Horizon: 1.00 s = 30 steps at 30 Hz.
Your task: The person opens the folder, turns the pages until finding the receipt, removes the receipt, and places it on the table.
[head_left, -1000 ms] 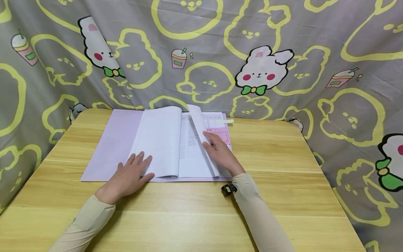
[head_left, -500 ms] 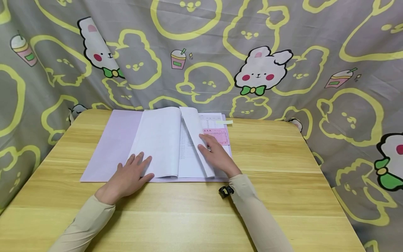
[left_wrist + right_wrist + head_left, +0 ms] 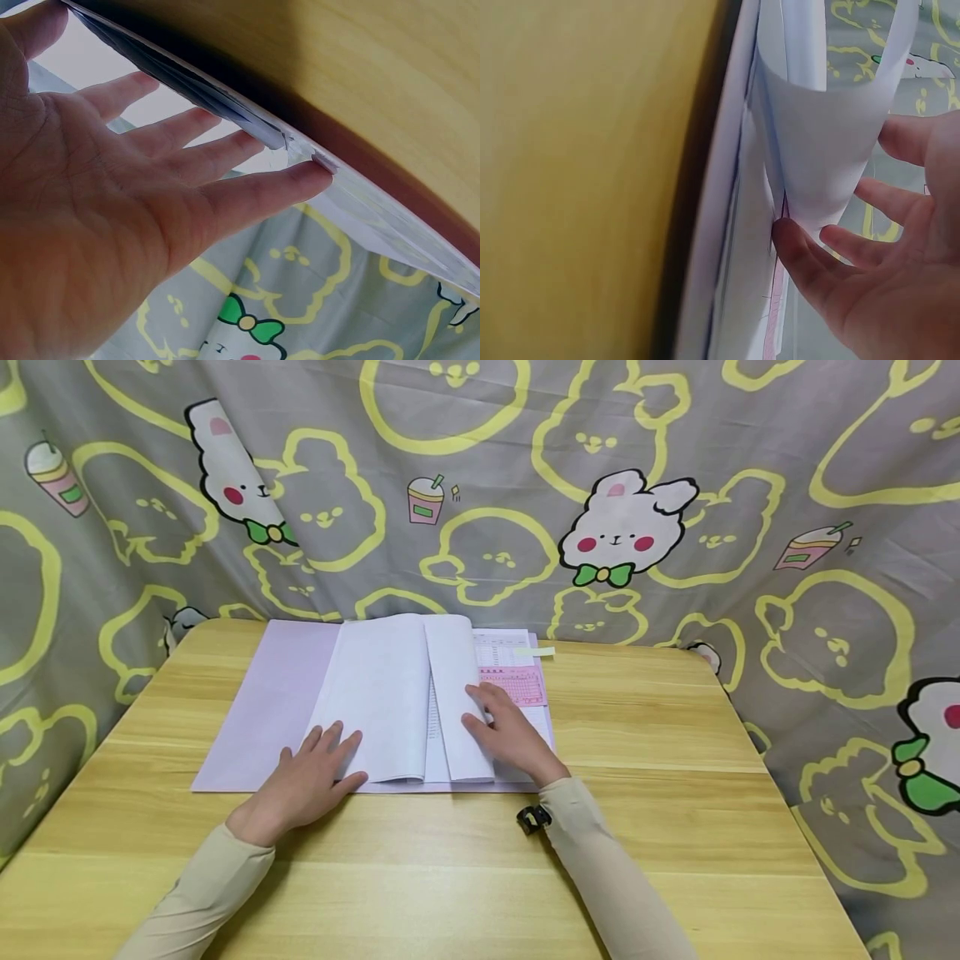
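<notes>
A lavender folder (image 3: pixel 258 710) lies spread on the table, with a stack of white pages inside. My left hand (image 3: pixel 311 785) rests on the turned pages (image 3: pixel 382 693) at the left, fingers spread; the left wrist view shows its fingertips along the lower edge. My right hand (image 3: pixel 517 735) touches a lifted white sheet (image 3: pixel 453 693) from its right side with loosely bent fingers. In the right wrist view that sheet (image 3: pixel 825 135) curves upward, fingertips against its outer face. Printed text shows in the narrow gap beneath it. A pink printed slip (image 3: pixel 517 685) lies on the right-hand pages.
A pale yellow tab (image 3: pixel 536 652) sticks out past the folder's right edge. The wooden table (image 3: pixel 675 735) reaches back to a grey curtain (image 3: pixel 495 485) with cartoon rabbits. A small black device (image 3: pixel 534 818) sits at the right sleeve's cuff.
My right hand has moved left, carrying the lifted sheet over toward the turned pages. The gap showing printed text has narrowed and more of the pink slip shows. My left hand stays still.
</notes>
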{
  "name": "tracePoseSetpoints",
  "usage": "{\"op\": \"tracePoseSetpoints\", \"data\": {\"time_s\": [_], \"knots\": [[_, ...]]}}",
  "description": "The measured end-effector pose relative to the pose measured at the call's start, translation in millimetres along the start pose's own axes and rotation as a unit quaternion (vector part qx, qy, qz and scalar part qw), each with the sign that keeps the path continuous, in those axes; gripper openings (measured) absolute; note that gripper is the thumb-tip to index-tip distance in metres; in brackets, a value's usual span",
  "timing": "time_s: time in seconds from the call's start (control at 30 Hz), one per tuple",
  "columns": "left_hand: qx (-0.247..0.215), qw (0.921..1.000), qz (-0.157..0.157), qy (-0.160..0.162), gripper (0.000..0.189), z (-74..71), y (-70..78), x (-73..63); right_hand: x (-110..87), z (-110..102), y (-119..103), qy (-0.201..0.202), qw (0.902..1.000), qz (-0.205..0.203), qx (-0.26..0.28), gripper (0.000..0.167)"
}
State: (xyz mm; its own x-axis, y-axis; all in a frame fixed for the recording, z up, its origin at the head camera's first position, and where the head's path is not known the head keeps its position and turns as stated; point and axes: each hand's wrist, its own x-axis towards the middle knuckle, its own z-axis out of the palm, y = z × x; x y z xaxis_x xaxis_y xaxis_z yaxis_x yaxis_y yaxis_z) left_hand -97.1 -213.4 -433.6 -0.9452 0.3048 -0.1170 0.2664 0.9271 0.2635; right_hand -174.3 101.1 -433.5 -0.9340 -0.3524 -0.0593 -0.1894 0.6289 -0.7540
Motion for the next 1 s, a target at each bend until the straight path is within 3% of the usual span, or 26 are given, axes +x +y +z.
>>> {"op": "tracePoseSetpoints", "data": {"time_s": [0.53,1.0], "knots": [[-0.001,1.0,-0.003,-0.005,0.067,0.3,0.4,0.7,-4.6,5,-7,-0.01,0.9995,-0.029,-0.002,0.056],[-0.004,1.0,0.0,0.0,0.068,0.4,-0.4,-0.1,-9.7,16,-19,-0.03,0.9964,-0.057,-0.055,0.055]]}}
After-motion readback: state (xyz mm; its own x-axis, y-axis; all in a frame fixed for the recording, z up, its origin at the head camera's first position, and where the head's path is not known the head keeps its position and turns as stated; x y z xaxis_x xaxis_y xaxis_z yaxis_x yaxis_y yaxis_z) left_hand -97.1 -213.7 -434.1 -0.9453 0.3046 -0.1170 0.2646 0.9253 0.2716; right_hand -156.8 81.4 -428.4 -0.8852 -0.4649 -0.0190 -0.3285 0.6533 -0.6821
